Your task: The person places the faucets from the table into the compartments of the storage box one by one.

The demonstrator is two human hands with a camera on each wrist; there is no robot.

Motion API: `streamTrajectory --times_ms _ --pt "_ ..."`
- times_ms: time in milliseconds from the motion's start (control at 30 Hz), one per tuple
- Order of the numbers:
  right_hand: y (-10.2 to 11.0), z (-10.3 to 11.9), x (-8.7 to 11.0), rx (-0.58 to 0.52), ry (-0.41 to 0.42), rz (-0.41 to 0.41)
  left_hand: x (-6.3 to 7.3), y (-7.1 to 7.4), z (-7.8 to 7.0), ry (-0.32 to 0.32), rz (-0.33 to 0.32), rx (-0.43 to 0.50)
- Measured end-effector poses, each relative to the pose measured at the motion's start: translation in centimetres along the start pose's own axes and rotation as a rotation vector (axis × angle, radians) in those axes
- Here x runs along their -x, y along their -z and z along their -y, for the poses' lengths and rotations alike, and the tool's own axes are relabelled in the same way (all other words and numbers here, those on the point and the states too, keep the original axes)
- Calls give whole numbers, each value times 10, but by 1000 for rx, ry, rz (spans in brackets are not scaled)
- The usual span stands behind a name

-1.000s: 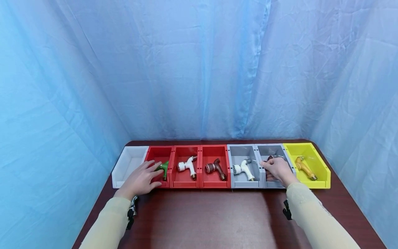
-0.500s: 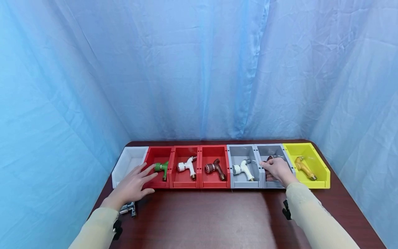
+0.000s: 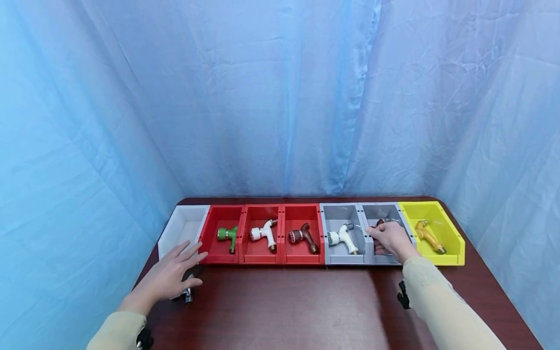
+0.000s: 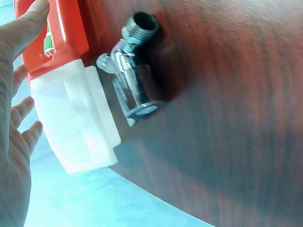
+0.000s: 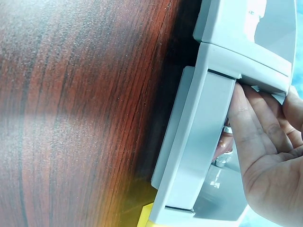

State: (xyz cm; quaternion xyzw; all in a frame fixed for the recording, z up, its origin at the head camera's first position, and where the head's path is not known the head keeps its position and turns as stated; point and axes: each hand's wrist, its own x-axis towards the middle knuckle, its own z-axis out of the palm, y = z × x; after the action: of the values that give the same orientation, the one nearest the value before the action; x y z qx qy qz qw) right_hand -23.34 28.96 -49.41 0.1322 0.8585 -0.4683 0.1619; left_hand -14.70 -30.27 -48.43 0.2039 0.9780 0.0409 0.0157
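Note:
My left hand (image 3: 168, 274) hovers with fingers spread at the front of the white bin (image 3: 183, 224). Below it on the table lies a chrome tap (image 4: 130, 78), partly hidden by the hand in the head view. My right hand (image 3: 389, 238) reaches into the right grey bin (image 5: 203, 137) and pinches its left side wall, thumb on one side and fingers inside. A brown tap (image 5: 225, 143) in that bin is mostly covered by the hand.
Rightward from the white bin, a green tap (image 3: 227, 234), a white tap (image 3: 263, 233) and a brown tap (image 3: 304, 236) lie in red bins. Another white tap (image 3: 343, 237) is in the left grey bin; a yellow tap (image 3: 429, 236) is in the yellow bin (image 3: 457, 255). Blue curtains surround the table.
The left hand has drawn back from the green tap's red bin, leftward and toward the body, to above the chrome tap. My right hand has stayed still.

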Motion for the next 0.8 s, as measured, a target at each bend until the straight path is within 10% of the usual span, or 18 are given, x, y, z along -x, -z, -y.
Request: streamTrajectory --times_ms 800 --pt "0 0 2 -4 -17 -2 34 -32 5 31 94 30"
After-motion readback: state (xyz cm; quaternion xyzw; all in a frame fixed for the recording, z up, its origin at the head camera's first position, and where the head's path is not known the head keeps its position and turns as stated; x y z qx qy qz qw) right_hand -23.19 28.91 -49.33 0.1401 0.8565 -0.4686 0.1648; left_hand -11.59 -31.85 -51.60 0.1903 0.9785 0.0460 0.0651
